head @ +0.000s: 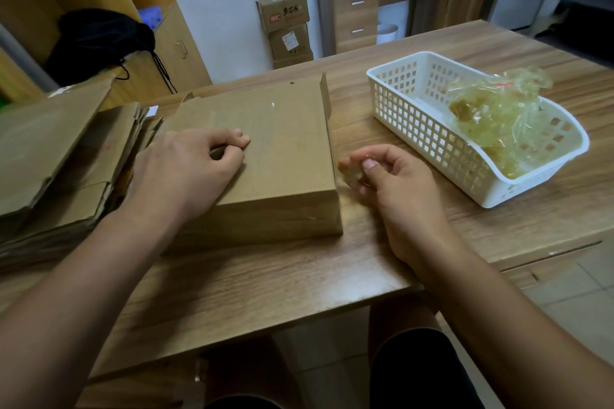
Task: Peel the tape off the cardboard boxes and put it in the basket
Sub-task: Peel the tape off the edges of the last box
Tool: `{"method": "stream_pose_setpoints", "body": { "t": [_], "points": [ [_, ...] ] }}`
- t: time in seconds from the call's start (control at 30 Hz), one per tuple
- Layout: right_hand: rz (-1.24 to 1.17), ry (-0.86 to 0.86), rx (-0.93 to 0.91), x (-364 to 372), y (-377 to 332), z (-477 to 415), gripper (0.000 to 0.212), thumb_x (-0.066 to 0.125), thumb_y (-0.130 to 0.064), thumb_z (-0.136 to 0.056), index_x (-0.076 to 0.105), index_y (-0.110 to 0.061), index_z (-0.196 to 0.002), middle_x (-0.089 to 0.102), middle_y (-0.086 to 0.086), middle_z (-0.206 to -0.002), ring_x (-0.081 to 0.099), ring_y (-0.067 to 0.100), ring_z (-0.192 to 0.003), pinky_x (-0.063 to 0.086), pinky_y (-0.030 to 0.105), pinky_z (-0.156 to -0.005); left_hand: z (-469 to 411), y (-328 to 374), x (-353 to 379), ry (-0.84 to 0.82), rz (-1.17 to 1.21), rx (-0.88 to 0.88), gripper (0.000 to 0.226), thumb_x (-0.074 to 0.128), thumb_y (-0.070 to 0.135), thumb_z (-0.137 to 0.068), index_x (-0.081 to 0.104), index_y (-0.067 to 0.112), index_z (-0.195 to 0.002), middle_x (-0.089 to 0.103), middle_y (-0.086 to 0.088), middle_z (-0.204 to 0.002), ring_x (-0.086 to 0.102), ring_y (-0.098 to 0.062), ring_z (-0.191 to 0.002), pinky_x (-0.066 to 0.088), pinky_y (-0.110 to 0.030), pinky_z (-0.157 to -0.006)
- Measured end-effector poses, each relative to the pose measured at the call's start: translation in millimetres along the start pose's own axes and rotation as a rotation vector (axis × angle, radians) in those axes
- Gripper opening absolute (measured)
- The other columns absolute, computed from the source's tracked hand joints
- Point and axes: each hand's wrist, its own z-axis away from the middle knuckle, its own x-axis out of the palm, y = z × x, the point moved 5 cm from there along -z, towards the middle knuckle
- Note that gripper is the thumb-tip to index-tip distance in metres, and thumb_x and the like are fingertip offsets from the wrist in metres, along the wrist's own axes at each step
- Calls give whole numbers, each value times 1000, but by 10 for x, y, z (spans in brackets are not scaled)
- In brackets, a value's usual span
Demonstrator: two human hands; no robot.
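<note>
A flat brown cardboard box (282, 156) lies on the wooden table (265, 276) in front of me. My left hand (189, 169) rests on its top near the left edge, fingers curled and pressing down. Just right of the box, my right hand (388, 183) pinches a small crumpled piece of clear tape (354, 174) between thumb and fingers, above the table. A white plastic basket (432, 143) stands to the right, holding a heap of crumpled yellowish tape (498, 113).
A stack of flattened cardboard boxes (59, 156) lies at the left, touching the box. Behind the table are a black bag (99, 43) on a cabinet, stacked cartons (287, 30) on the floor and a desk with drawers (382, 0). The table's front edge is close to my knees.
</note>
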Motion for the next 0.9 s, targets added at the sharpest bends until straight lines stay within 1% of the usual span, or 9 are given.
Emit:
{"method": "stream_pose_setpoints", "body": {
  "t": [0.13, 0.27, 0.4, 0.43, 0.5, 0.63, 0.77, 0.83, 0.9],
  "points": [
    [37, -73, -21, -100, -22, 235, 29, 48, 3, -103, 70, -12, -90, 78, 5, -93, 74, 10, -94, 57, 18, -75, -5, 16, 0, -3, -24, -6, 49, 35, 63, -83, 73, 48, -111, 68, 28, -122, 63, -20, -113, 55, -44, -88],
    [102, -162, -39, -224, -30, 532, 32, 57, -4, -96, 75, -25, -79, 78, 3, -87, 75, 26, -95, 59, 26, -75, 2, 18, 0, -2, -19, -16, 48, 37, 63, -84, 73, 48, -111, 68, 27, -122, 62, -19, -115, 54, -44, -90],
    [72, -158, 35, -289, -43, 518, 16, 64, -14, -86, 71, -25, -78, 70, -3, -76, 69, 23, -82, 57, 33, -78, 15, 20, 2, -4, -24, -18, 48, 35, 63, -84, 71, 49, -113, 68, 26, -123, 62, -20, -115, 54, -44, -91],
    [108, -148, 32, -278, -65, 485, 7, 68, -18, -86, 69, -25, -84, 66, -5, -75, 66, 17, -78, 56, 32, -75, 15, 22, 2, -8, -31, -17, 49, 35, 63, -84, 71, 49, -115, 68, 26, -124, 62, -21, -114, 54, -44, -90],
    [367, -137, -81, -242, -133, 410, 23, 78, -25, -85, 64, -25, -102, 62, -10, -80, 58, 0, -70, 51, 21, -72, 10, 19, 6, -19, -56, -20, 50, 33, 61, -85, 69, 50, -118, 68, 23, -126, 63, -23, -111, 54, -44, -88],
    [699, -120, -196, -181, -213, 219, 35, 76, -20, -89, 61, -27, -120, 57, -2, -116, 52, -8, -80, 36, 0, -75, 22, -1, 12, -24, -101, -28, 52, 31, 59, -85, 66, 52, -122, 71, 12, -123, 63, -26, -108, 52, -42, -85],
    [709, -160, -197, -128, -232, 75, 36, 61, -7, -99, 70, -29, -127, 63, -1, -128, 60, 4, -98, 37, 1, -83, 29, -1, 5, -28, -109, -12, 48, 33, 56, -89, 65, 52, -124, 73, 8, -119, 64, -27, -100, 52, -41, -82],
    [707, -189, -205, -55, -200, 58, 48, 55, 1, -100, 62, -26, -139, 66, -9, -130, 61, 1, -111, 34, -6, -86, 24, -3, 7, -30, -119, -3, 43, 36, 53, -92, 65, 52, -123, 74, 6, -117, 63, -28, -99, 51, -39, -79],
    [658, -176, -213, -11, -162, 48, 57, 51, 5, -99, 46, -24, -149, 68, -14, -122, 68, 1, -101, 40, -2, -80, 18, -6, 14, -32, -132, -4, 37, 40, 50, -97, 65, 52, -123, 74, 3, -112, 63, -29, -97, 47, -38, -75]
  ]
}}
